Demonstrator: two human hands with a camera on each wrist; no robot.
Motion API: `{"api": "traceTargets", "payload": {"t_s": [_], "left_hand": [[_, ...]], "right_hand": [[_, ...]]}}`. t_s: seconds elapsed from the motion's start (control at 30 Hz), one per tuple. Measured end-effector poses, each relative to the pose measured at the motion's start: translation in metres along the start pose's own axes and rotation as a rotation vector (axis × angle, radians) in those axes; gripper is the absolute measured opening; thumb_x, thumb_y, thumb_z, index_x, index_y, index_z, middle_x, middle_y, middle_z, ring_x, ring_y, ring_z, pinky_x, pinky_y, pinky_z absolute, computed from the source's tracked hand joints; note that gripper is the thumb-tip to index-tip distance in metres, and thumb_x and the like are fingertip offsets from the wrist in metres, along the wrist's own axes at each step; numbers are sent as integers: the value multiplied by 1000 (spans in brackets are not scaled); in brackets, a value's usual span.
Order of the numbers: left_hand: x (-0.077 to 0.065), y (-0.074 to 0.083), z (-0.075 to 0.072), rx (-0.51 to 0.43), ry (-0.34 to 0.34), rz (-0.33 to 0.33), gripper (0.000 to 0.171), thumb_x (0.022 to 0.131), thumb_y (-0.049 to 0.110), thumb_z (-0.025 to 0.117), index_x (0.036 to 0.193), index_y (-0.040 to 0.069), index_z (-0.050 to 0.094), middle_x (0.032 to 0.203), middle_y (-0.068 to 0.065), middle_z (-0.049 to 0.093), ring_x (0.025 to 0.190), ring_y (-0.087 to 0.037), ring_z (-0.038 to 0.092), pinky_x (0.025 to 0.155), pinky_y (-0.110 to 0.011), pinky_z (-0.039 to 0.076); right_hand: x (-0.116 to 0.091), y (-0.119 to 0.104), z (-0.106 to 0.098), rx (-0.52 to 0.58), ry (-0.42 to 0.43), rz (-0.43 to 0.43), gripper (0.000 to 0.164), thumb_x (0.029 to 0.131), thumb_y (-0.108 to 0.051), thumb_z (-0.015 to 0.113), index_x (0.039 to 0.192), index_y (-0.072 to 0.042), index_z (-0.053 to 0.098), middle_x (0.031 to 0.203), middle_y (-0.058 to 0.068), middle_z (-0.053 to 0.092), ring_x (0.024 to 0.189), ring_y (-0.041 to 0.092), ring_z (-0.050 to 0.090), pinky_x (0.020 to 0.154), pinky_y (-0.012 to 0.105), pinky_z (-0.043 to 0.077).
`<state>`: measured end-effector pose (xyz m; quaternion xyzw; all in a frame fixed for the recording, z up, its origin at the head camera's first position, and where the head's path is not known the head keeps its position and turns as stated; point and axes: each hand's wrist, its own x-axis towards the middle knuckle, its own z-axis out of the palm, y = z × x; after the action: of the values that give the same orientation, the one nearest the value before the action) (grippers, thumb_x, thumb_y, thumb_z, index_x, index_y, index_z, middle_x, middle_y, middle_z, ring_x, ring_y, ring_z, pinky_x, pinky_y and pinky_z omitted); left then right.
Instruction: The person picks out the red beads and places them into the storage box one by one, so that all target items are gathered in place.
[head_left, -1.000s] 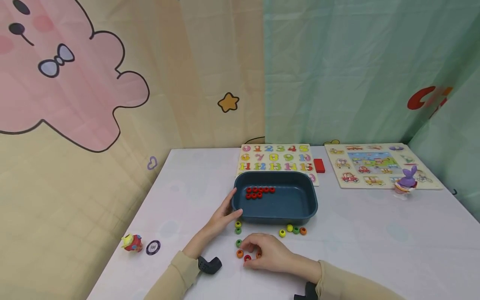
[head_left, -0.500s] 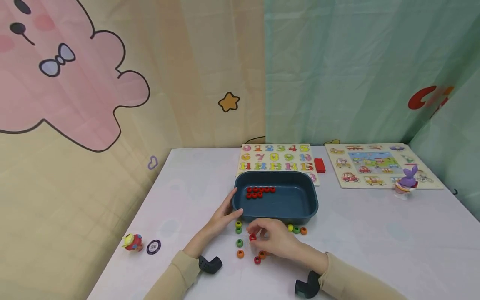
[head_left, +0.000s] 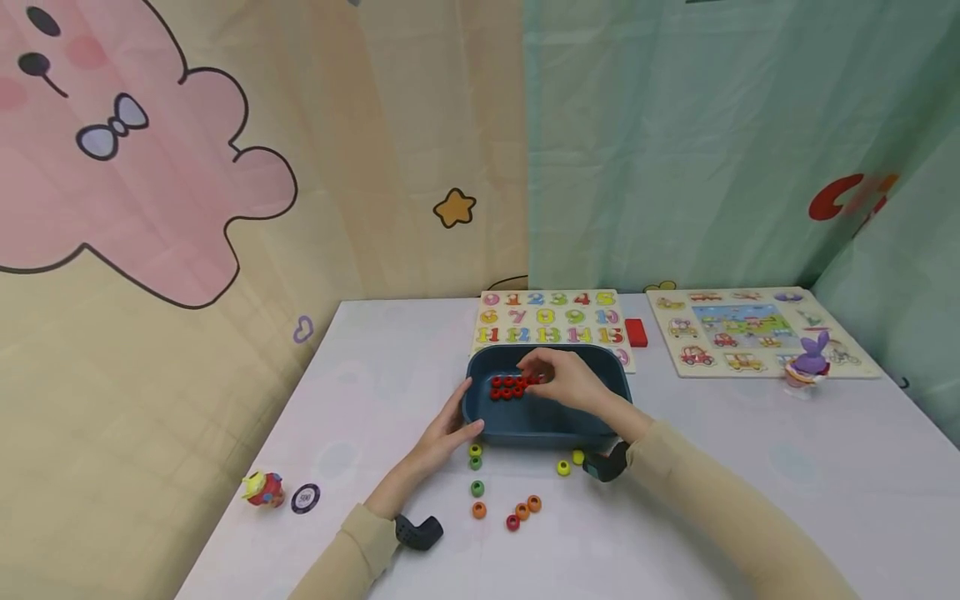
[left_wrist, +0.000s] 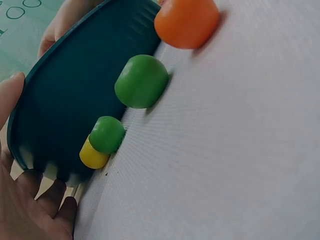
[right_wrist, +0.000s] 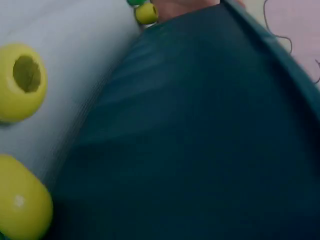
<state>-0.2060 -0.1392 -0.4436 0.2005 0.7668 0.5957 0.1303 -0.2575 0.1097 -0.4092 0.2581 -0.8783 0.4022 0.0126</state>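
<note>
A dark blue tray (head_left: 540,438) stands on the table, with several red beads (head_left: 507,393) in rows at its left inside. My left hand (head_left: 438,437) grips the tray's left end; in the left wrist view its thumb touches the rim and its fingers (left_wrist: 52,197) lie against the wall. My right hand (head_left: 566,381) is over the tray at the right end of the rows, thumb and fingertips pinching a red bead, partly hidden there. In front of the tray lie another red bead (head_left: 513,522), orange beads (head_left: 534,503), green beads (left_wrist: 142,81) and yellow beads (head_left: 563,468).
Behind the tray lies a number puzzle board (head_left: 547,317), with a red block (head_left: 636,333) beside it. A vehicle puzzle board (head_left: 693,357) and a purple rabbit figure (head_left: 810,358) are at the right. A small toy figure (head_left: 264,489) and a round chip (head_left: 305,498) sit at the left.
My right hand has pinched a red bead from the table, lifted it, and moved away from me to a place over the tray. My left hand has stayed on the tray.
</note>
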Motion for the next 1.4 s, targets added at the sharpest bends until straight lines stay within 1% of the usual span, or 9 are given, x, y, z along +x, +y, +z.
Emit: {"api": "traceTargets", "payload": {"t_s": [0.2,0.47,0.63,0.77,0.87,1.03,1.2,1.3,1.4], "left_hand": [[-1,0,0,3,-2,1,70,90,23,54,144,18,9,148,-4,5,133,-23,14,105,-40,17],[-1,0,1,-14,-1,17,70,90,20,54,144,17,10,148,-6,5,132,-26,14,105,-41,17],[-2,0,2,-8,1,25,70,90,19,54,144,16,10,148,-9,6,132,-28,15,104,-44,17],[-2,0,1,3,2,5,69,90,22,53,144,19,10,148,-6,5,132,-26,15,104,-42,18],[-1,0,1,8,4,3,70,90,23,53,144,19,10,148,-5,5,132,-26,15,104,-42,18],[-1,0,1,-1,7,14,70,90,21,54,144,17,10,148,-6,6,132,-27,16,104,-42,18],[-1,1,1,-8,7,5,70,90,21,54,144,18,11,148,-5,6,132,-26,17,104,-42,19],[-1,0,1,-14,5,13,70,90,20,54,144,17,10,148,-8,6,132,-28,16,104,-44,19],[-1,0,1,-19,6,26,70,90,19,54,144,15,10,148,-10,7,132,-30,16,103,-45,19]], "right_hand": [[11,18,13,-67,-67,103,31,73,-7,72,101,-10,61,89,-1,62,78,12,55,70,27,48],[14,24,20,-180,-118,83,31,72,-3,72,101,-10,62,87,-2,61,77,11,55,70,26,48],[13,25,22,-191,-114,60,32,71,-2,72,100,-11,62,87,-3,61,76,9,55,69,26,48],[14,26,23,-205,-77,41,33,71,-3,72,100,-12,62,87,-4,61,77,10,55,71,27,48],[15,26,23,-219,-39,57,32,71,-5,73,100,-13,62,87,-4,62,79,10,56,73,29,48],[13,22,16,-179,32,87,32,73,-10,73,102,-11,62,88,-2,62,78,12,57,72,30,49],[1,2,2,-75,92,25,30,75,-15,72,103,-11,63,90,-2,63,72,10,55,63,26,48],[-15,-14,-4,28,68,-47,27,77,-20,70,102,-13,63,88,-3,62,71,9,54,60,25,48],[-34,-28,-2,109,-29,-139,23,80,-25,68,101,-18,62,89,-6,62,72,8,55,60,24,48]]}}
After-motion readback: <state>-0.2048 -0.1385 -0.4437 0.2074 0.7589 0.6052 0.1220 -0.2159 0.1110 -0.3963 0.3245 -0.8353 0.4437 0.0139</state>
